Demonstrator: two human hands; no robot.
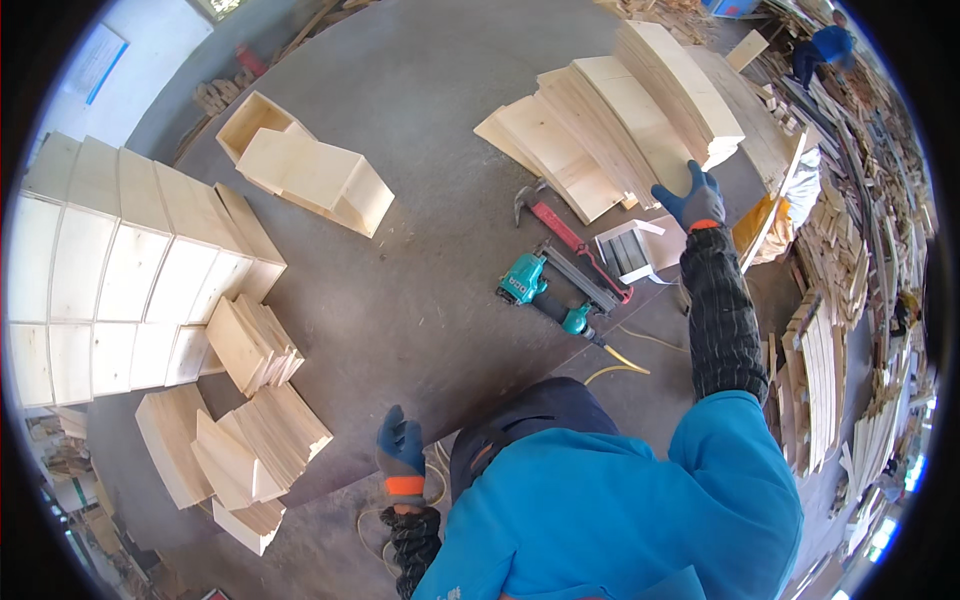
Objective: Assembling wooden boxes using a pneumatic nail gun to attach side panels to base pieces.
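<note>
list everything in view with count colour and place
Handheld nail gun: one, teal and black, centre
Claw hammer: one, red handle, beside gun
Open strip carton: one, white and grey, beside hammer
Thin hose: one, yellow, below gun
Flat wooden boards: many, pale, upper right, lower left
Open wooden boxes: apparently two, pale, upper left
Stacked wooden boxes: many, pale, far left
Scrap wood: many pieces, brown, right edge
Person: one, blue top, upper right
Left gloved hand: one, blue, orange cuff, lower centre
Right gloved hand: one, blue, orange cuff, at upper boards
</note>
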